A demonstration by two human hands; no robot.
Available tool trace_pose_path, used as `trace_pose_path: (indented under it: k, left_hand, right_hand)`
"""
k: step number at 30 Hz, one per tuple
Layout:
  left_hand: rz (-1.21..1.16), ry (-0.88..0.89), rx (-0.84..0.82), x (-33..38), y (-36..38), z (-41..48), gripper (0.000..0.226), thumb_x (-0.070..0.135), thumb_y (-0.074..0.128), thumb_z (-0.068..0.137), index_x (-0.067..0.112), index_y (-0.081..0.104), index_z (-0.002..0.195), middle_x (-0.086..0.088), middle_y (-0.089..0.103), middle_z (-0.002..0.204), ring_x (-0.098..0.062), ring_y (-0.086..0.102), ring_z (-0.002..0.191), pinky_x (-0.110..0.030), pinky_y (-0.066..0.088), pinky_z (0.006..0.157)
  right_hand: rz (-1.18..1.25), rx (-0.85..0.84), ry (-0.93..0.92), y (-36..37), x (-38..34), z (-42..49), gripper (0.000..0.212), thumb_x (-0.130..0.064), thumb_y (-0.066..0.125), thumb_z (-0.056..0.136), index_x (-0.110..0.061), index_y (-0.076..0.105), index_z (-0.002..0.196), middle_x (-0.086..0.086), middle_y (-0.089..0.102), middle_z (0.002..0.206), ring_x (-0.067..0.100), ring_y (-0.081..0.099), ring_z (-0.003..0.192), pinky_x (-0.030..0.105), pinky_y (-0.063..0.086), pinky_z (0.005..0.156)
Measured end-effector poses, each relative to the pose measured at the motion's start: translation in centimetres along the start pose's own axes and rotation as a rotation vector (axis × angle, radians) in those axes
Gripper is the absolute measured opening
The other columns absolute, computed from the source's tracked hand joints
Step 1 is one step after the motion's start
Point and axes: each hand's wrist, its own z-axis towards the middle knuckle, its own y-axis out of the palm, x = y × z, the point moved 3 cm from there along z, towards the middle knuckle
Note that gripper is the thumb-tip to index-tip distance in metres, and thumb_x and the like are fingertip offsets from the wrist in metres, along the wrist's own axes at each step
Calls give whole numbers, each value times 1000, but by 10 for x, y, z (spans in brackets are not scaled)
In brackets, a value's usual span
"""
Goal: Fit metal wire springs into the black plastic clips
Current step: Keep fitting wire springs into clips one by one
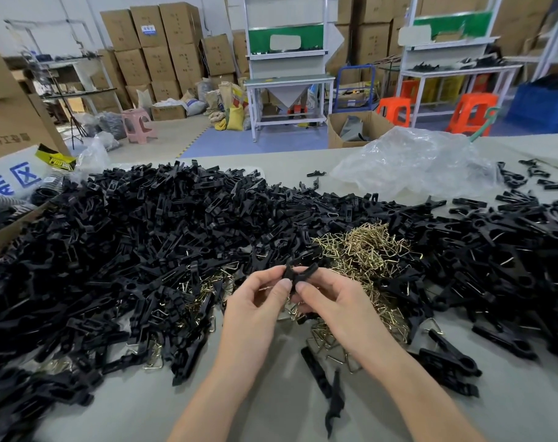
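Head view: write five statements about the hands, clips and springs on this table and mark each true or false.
1. The left hand and right hand both pinch one black clip. True.
2. A heap of wire springs lies just beyond the hands. True.
3. The clear plastic bag lies at the table's near left. False: it lies at the far right.
4. The orange stools stand on the table. False: they stand on the floor beyond it.
5. Loose clips are heaped on both sides of the hands. True.
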Motion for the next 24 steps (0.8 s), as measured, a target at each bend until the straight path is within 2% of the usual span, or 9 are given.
trace_pose_path:
  k: [2, 6, 9, 12, 14, 17, 19, 22, 24]
  left_hand:
    - [-15, -10, -1, -1, 0, 0, 17, 20, 69, 92, 28, 73, 107, 7, 76, 99, -7, 71, 90, -15, 54, 71]
    - [-46, -2, -19, -2, 0, 1, 17, 21, 69, 92, 31, 72, 106, 5, 73, 93, -11, 68, 86, -28, 56, 77]
    - [52, 81, -21, 0, 2, -2, 23, 17, 63, 97, 36, 67, 110, 7, 67, 80, -7, 61, 73, -20, 51, 67]
    - [158, 130, 17, 0, 2, -4, 27, 21, 52, 100, 43, 66, 108, 9, 56, 66, -9, 48, 59, -21, 42, 54]
    - [184, 142, 42, 0, 1, -4, 26, 22, 49, 102, 41, 68, 102, 10, 52, 62, -10, 43, 57, -22, 37, 51]
    - [197, 142, 6, 4, 1, -3, 13, 32, 58, 99, 39, 68, 105, 13, 62, 67, -5, 52, 60, -13, 41, 56]
    - [262, 153, -34, 5, 3, -3, 17, 35, 64, 95, 40, 65, 111, 16, 66, 73, 1, 56, 62, -10, 43, 60]
    - [324, 191, -25, 4, 5, -5, 17, 30, 60, 98, 38, 67, 112, 20, 64, 74, 3, 54, 62, -9, 40, 58]
    - [348, 208, -5, 4, 4, -6, 20, 37, 54, 99, 38, 67, 114, 17, 64, 90, 2, 59, 73, -11, 43, 64]
  right_hand:
    - [-1, 0, -3, 0, 1, 0, 27, -9, 63, 99, -33, 73, 108, -9, 77, 99, 9, 74, 89, 20, 57, 77]
    - [16, 4, 6, -1, 2, 0, 27, -11, 63, 99, -34, 74, 107, -9, 78, 99, 11, 74, 89, 20, 58, 77]
    - [15, 4, 7, -1, 3, 1, 24, -11, 63, 99, -31, 72, 110, -9, 77, 102, 10, 74, 90, 21, 58, 77]
    - [22, 28, 1, -2, 4, 1, 23, -13, 63, 99, -31, 73, 111, -8, 76, 101, 12, 74, 89, 22, 58, 77]
    - [40, 48, -4, -3, 4, 1, 24, -14, 63, 100, -34, 73, 108, -8, 75, 99, 14, 74, 88, 26, 60, 78]
    - [58, 52, -11, -4, 4, 1, 27, -14, 61, 101, -37, 74, 107, -7, 74, 98, 15, 73, 90, 32, 61, 82]
    - [60, 45, -23, -4, 5, 2, 29, -14, 59, 102, -38, 74, 108, -6, 74, 102, 14, 72, 97, 31, 61, 83]
    - [63, 40, -31, -4, 5, 2, 32, -14, 59, 102, -40, 74, 110, -12, 74, 103, 7, 71, 101, 26, 59, 86]
    - [62, 55, -21, -6, 6, 3, 31, -15, 60, 102, -41, 74, 111, -15, 74, 103, 4, 70, 97, 30, 59, 91]
